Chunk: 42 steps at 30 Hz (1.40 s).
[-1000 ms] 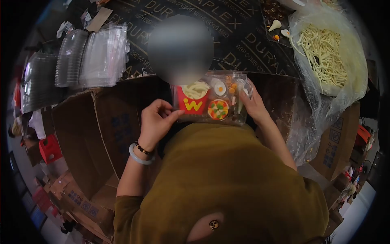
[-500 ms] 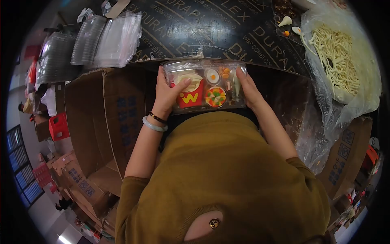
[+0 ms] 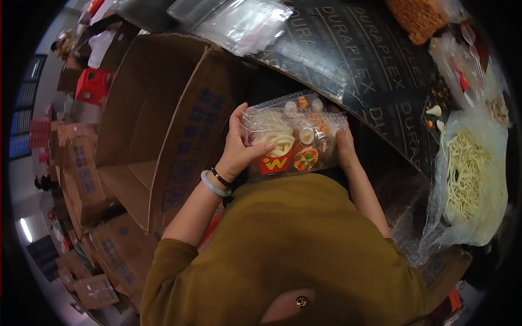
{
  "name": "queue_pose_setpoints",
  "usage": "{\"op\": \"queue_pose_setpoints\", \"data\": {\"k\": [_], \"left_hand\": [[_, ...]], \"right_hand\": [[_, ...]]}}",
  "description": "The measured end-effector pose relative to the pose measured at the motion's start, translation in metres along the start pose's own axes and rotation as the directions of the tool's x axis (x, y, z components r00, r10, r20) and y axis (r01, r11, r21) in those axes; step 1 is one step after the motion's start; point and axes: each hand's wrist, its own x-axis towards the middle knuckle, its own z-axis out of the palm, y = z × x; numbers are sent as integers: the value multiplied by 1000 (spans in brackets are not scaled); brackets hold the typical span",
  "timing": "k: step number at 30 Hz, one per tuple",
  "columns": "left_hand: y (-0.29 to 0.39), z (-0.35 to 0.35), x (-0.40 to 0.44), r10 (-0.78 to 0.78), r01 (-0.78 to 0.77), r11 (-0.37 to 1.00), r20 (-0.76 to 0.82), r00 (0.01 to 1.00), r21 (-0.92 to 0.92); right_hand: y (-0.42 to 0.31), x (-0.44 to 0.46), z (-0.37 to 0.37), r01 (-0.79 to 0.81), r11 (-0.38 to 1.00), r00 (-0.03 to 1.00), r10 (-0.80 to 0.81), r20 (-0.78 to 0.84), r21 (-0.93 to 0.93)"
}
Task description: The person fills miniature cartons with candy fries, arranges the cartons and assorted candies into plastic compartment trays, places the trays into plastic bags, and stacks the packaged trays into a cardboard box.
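Note:
A clear plastic toy-food pack (image 3: 328,157) is held between my two hands, low in front of my shirt. In it lie a red fries carton (image 3: 274,164) with a yellow W and pale strips, a fried-egg piece (image 3: 307,136), a colourful pizza piece (image 3: 306,159) and small orange pieces. My left hand (image 3: 239,146) grips the left end, thumb over the front, fingers partly behind. My right hand (image 3: 346,146) closes on the right end, its fingers partly hidden. Pale and orange shapes show through the upper plastic; whether the lid is fastened I cannot tell.
An open cardboard box (image 3: 187,136) stands close on my left. Stacked clear plastic trays (image 3: 239,22) lie on the black printed board (image 3: 348,65). At right sits a plastic bag (image 3: 489,185) of pale strips (image 3: 467,174). Further cartons (image 3: 117,252) fill the lower left.
My view has turned left, so the board slants and the open box looms larger. Both hands keep hold of the pack, which is now tilted, its right end higher.

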Motion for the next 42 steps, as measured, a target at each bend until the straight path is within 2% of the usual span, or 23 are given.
{"op": "queue_pose_setpoints", "data": {"k": [2, 3, 5, 6, 8, 11, 13, 14, 18, 19, 20, 22, 24, 26, 27, 31, 32, 36, 37, 39, 40, 41, 42], "left_hand": [[1, -8, -10, 29, -31, 999, -132, 991, -15], [3, -6, -11, -53, 35, 996, -228, 972, -86], [-10, -12, -18, -144, 130, 989, -335, 931, -64], [-8, -9, -23, -137, 84, 973, -245, 960, -213], [-15, -20, -38, -209, 217, 976, -165, 964, 33], [7, -26, -50, 52, -27, 953, -75, 996, 303], [46, -34, -44, 110, -62, 918, -100, 989, 392], [74, -44, -38, 140, -89, 905, -94, 986, 416], [154, -107, 5, 331, -310, 943, -307, 892, 116], [169, -126, 17, 370, -388, 921, -356, 858, 22], [189, -150, 21, 210, -284, 925, -285, 935, -252], [192, -205, 26, 265, -294, 910, -135, 955, -292], [173, -254, 26, 258, -268, 939, -72, 963, -217], [163, -268, 18, 189, -207, 970, -139, 972, -128], [161, -265, 12, 148, -173, 981, -234, 961, -90], [110, -295, 4, -110, -43, 854, -260, 959, -519], [96, -302, 3, -173, -4, 790, -229, 958, -613], [38, -332, 4, -213, 12, 605, -148, 966, -796], [20, -345, 2, -201, -5, 545, -137, 970, -838], [-12, -376, -6, -166, -80, 556, -205, 965, -827], [-33, -397, -11, -155, -124, 574, -255, 954, -810], [-51, -416, -16, -140, -102, 553, -213, 967, -827], [-75, -435, -23, -203, -120, 554, -273, 940, -824]], "right_hand": [[31, 6, -4, -253, 962, 957, 234, 173, 103], [37, 9, -9, -410, 906, 878, 360, 316, 107], [14, 9, -2, -464, 870, 817, 349, 459, 164], [11, 10, -4, -495, 851, 798, 367, 478, 174], [-7, 6, -1, -541, 816, 749, 358, 557, 203], [-59, 17, 28, -427, 904, 718, 316, 620, 35], [-96, 26, 45, -342, 937, 706, 304, 640, -68], [-112, 40, 50, -345, 929, 636, 337, 694, -134], [-84, 144, 32, -167, 972, 701, 234, 674, -164], [-113, 161, 85, -54, 985, 779, 145, 610, -165], [-151, 165, 159, 43, 979, 838, 74, 541, -200], [-175, 191, 253, 63, 968, 858, 71, 509, -242], [-164, 230, 303, -32, 960, 815, 186, 549, -278], [-149, 244, 336, -191, 943, 745, 319, 585, -272], [-138, 241, 347, -142, 936, 733, 319, 601, -323], [-99, 221, 363, 112, 841, 685, 321, 654, -529], [-93, 216, 369, 5, 833, 659, 413, 628, -553], [-65, 223, 380, 203, 816, 566, 353, 745, -541], [-81, 223, 391, 294, 759, 539, 371, 756, -581], [-93, 240, 408, 729, 463, 506, 134, 852, -505], [-91, 253, 416, 866, 236, 484, -167, 859, -441], [-92, 267, 423, 902, 21, 409, -359, 839, -431], [-93, 280, 427, 892, -114, 362, -402, 841, -438]]}}
